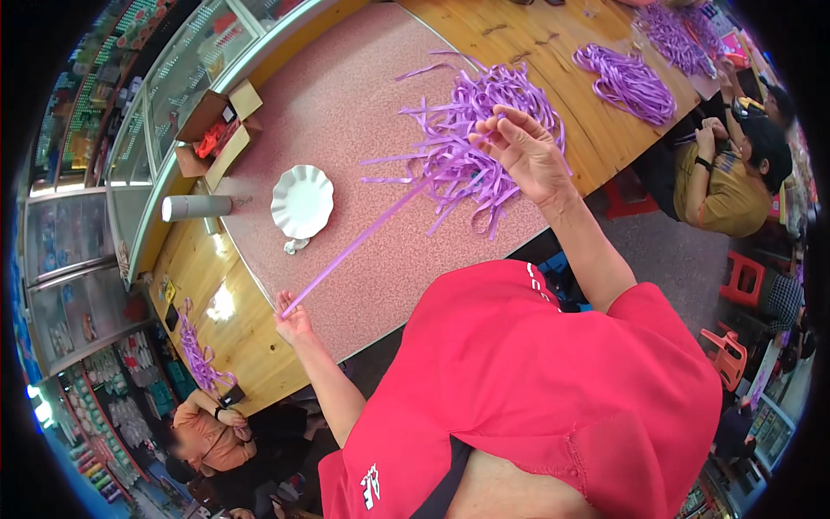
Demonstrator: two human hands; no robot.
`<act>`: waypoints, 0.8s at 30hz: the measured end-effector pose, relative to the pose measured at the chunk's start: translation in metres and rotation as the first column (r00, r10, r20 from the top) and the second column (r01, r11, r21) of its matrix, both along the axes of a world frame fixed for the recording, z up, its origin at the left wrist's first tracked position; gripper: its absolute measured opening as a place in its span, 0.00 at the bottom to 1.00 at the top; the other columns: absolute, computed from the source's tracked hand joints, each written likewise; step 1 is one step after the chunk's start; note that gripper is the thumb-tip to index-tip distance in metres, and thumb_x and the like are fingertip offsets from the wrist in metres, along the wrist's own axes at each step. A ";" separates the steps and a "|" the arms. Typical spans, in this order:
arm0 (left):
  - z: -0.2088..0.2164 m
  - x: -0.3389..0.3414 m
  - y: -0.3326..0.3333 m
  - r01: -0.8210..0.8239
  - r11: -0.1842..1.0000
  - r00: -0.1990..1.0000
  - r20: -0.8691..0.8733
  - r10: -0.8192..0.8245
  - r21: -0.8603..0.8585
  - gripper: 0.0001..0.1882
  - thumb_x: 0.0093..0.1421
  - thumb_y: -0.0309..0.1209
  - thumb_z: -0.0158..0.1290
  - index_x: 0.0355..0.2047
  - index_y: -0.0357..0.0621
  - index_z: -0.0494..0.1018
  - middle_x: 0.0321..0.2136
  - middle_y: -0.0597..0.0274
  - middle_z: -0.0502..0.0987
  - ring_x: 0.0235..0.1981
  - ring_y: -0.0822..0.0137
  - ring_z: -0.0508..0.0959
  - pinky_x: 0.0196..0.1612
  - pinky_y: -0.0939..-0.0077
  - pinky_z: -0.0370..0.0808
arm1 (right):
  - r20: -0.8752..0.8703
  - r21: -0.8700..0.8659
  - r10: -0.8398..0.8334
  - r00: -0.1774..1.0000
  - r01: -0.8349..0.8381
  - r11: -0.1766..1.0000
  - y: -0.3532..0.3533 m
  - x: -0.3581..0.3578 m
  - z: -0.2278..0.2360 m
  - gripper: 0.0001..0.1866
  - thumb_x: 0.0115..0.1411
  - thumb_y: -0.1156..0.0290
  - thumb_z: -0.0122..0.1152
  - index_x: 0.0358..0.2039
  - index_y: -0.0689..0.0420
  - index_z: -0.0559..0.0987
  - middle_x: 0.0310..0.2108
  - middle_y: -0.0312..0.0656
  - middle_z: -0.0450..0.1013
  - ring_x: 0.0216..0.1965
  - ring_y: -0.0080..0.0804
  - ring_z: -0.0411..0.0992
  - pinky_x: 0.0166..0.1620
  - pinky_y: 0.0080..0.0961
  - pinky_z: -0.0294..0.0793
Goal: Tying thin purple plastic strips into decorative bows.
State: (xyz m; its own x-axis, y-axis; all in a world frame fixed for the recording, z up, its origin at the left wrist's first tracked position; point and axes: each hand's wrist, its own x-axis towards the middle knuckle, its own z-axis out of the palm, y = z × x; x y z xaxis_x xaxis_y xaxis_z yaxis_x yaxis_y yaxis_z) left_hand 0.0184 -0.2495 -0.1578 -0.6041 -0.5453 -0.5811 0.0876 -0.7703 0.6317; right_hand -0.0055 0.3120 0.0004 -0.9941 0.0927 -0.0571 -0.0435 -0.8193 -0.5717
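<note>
A purple ribbon point(359, 246) runs taut and slanting across the pink speckled tabletop point(380, 298). Its near left end is pinched in the fingers of my left hand point(296, 322), close to the table's left edge. My right hand point(529, 156) is raised at the upper right, thumb and fingers pressed together on the ribbon's other part. Beneath and behind that hand spreads a loose, tangled pile of purple ribbons point(519, 88), with several ends sticking out to the left. The pile partly hides where the ribbon reaches my right fingers.
A scalloped white plate point(302, 202), grey cylindrical bottle point(197, 207) and cardboard box point(226, 154) with red contents stand left. More ribbon bundles lie at upper right point(627, 84) and lower left point(204, 356). People sit at both sides; a red stool point(729, 356) stands right.
</note>
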 end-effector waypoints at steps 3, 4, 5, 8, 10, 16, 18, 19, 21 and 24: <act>0.004 0.001 -0.003 0.016 0.999 0.998 -0.063 -0.013 0.048 0.27 0.70 0.39 0.30 0.51 0.21 0.64 0.48 0.38 0.73 0.49 0.48 0.75 0.54 0.54 0.73 | 0.054 -0.105 -0.061 0.997 0.066 0.992 0.007 -0.007 -0.018 0.11 0.61 0.77 0.58 0.44 0.57 0.79 0.39 0.43 0.77 0.47 0.36 0.74 0.57 0.46 0.70; 0.007 -0.001 -0.004 0.054 0.991 0.987 -0.154 -0.035 0.120 0.27 0.70 0.40 0.31 0.49 0.23 0.66 0.46 0.41 0.75 0.48 0.50 0.76 0.53 0.57 0.75 | 0.083 -0.114 -0.094 0.992 0.103 0.988 0.012 -0.010 -0.023 0.11 0.60 0.77 0.58 0.44 0.57 0.80 0.39 0.43 0.77 0.46 0.36 0.74 0.57 0.47 0.70; 0.009 -0.005 -0.005 0.097 0.978 0.968 -0.246 -0.050 0.184 0.28 0.71 0.42 0.32 0.47 0.24 0.69 0.44 0.44 0.76 0.47 0.51 0.76 0.51 0.60 0.76 | 0.083 -0.123 -0.065 0.994 0.075 0.990 0.018 -0.011 -0.031 0.11 0.60 0.77 0.58 0.44 0.57 0.80 0.39 0.43 0.77 0.46 0.36 0.74 0.57 0.47 0.70; 0.025 -0.020 0.001 0.190 0.980 0.949 -0.268 -0.167 0.063 0.19 0.69 0.35 0.41 0.47 0.28 0.71 0.37 0.49 0.78 0.32 0.65 0.77 0.33 0.78 0.76 | 0.042 -0.141 -0.084 0.996 0.089 0.986 0.026 -0.018 -0.045 0.11 0.61 0.76 0.57 0.45 0.58 0.79 0.40 0.43 0.77 0.46 0.35 0.75 0.59 0.51 0.68; 0.058 -0.029 0.041 0.336 0.929 0.918 -0.166 -0.359 -0.155 0.19 0.69 0.35 0.42 0.48 0.31 0.72 0.29 0.57 0.76 0.21 0.74 0.69 0.22 0.84 0.67 | 0.050 -0.090 -0.249 0.967 0.252 0.963 0.026 -0.015 -0.028 0.13 0.62 0.77 0.55 0.48 0.59 0.77 0.37 0.41 0.77 0.36 0.25 0.75 0.49 0.34 0.76; 0.151 -0.030 0.182 0.679 0.481 0.668 0.195 -0.718 -0.555 0.17 0.69 0.39 0.45 0.46 0.40 0.76 0.17 0.69 0.72 0.14 0.83 0.60 0.16 0.87 0.53 | 0.055 0.429 0.020 0.998 -0.042 0.902 -0.029 -0.009 0.019 0.15 0.62 0.77 0.55 0.50 0.58 0.77 0.32 0.34 0.75 0.22 0.12 0.57 0.23 0.11 0.57; 0.171 -0.028 0.216 0.753 0.231 0.480 0.276 -0.833 -0.616 0.19 0.70 0.41 0.42 0.45 0.40 0.76 0.16 0.70 0.72 0.14 0.83 0.61 0.17 0.85 0.56 | 0.065 0.680 0.186 0.980 -0.180 0.711 -0.055 -0.005 0.033 0.13 0.62 0.75 0.57 0.48 0.58 0.78 0.33 0.33 0.75 0.24 0.10 0.60 0.24 0.10 0.58; 0.178 -0.024 0.227 0.757 0.227 0.474 0.276 -0.836 -0.613 0.19 0.70 0.41 0.42 0.45 0.40 0.76 0.16 0.70 0.72 0.14 0.83 0.61 0.17 0.85 0.56 | 0.050 0.770 0.257 0.965 -0.201 0.606 -0.069 -0.006 0.036 0.13 0.62 0.74 0.58 0.47 0.58 0.79 0.34 0.32 0.75 0.25 0.10 0.61 0.25 0.10 0.59; 0.191 -0.020 0.246 0.730 -0.013 0.359 0.400 -0.843 -0.683 0.21 0.71 0.43 0.41 0.46 0.40 0.77 0.14 0.70 0.72 0.14 0.83 0.63 0.17 0.84 0.59 | -0.079 0.809 0.349 0.934 -0.144 0.569 -0.093 -0.010 0.035 0.11 0.60 0.72 0.60 0.44 0.59 0.81 0.32 0.31 0.74 0.28 0.13 0.64 0.28 0.12 0.62; 0.194 -0.017 0.256 0.698 -0.133 0.270 0.431 -0.861 -0.703 0.21 0.71 0.43 0.41 0.43 0.39 0.76 0.13 0.68 0.73 0.15 0.80 0.68 0.18 0.80 0.63 | 0.035 0.820 0.419 0.907 -0.266 0.507 -0.110 -0.011 0.049 0.13 0.58 0.70 0.64 0.43 0.59 0.81 0.30 0.31 0.72 0.30 0.17 0.65 0.32 0.17 0.64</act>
